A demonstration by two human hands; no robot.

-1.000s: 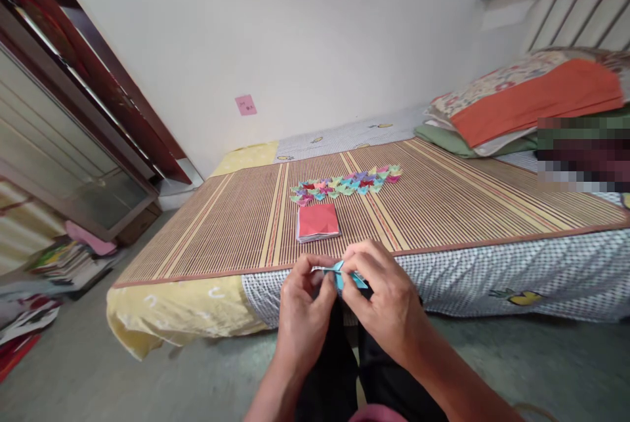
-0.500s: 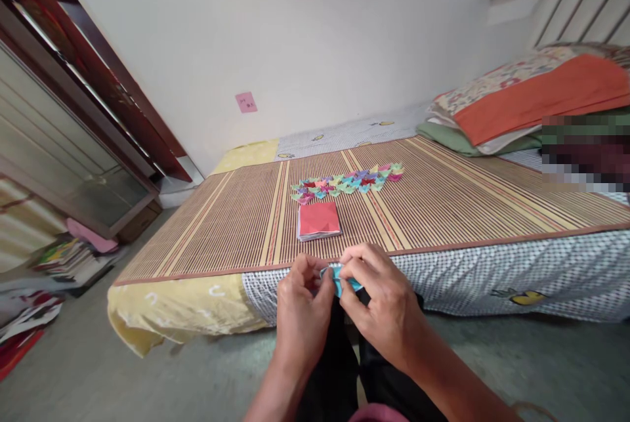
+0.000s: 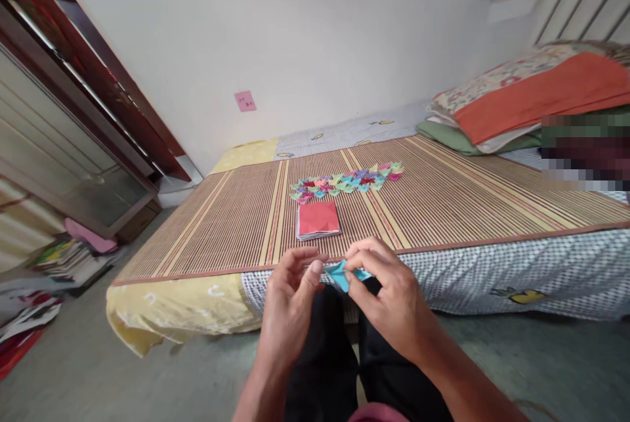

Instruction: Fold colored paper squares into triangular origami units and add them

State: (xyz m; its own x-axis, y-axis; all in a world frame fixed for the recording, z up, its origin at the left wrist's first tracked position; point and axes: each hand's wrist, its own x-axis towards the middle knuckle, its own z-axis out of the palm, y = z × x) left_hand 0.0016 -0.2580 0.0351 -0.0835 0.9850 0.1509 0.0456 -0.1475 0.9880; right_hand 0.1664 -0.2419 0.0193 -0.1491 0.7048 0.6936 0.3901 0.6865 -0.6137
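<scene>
A folded piece of light blue origami paper [image 3: 337,273] is held just in front of the bed edge, above my lap. My right hand [image 3: 388,294] pinches its right part between thumb and fingers. Beside its left tip is my left hand [image 3: 293,291], thumb and curved fingers apart; whether the thumb touches the tip I cannot tell. Farther back on the mat lies a stack of square paper [image 3: 319,218] with a red sheet on top. Behind the stack, several small folded paper pieces [image 3: 347,182] in many colours stand in rows.
A striped bamboo mat [image 3: 211,225] covers the bed, with a checked sheet [image 3: 472,271] hanging over the front edge. Folded bedding [image 3: 531,100] is piled at the right. A pink note [image 3: 245,101] is on the wall. Books and papers [image 3: 63,261] lie low at the left.
My left hand has drawn back to the left, its fingers parting from the blue paper. The right hand keeps its pinch, and more of the paper shows.
</scene>
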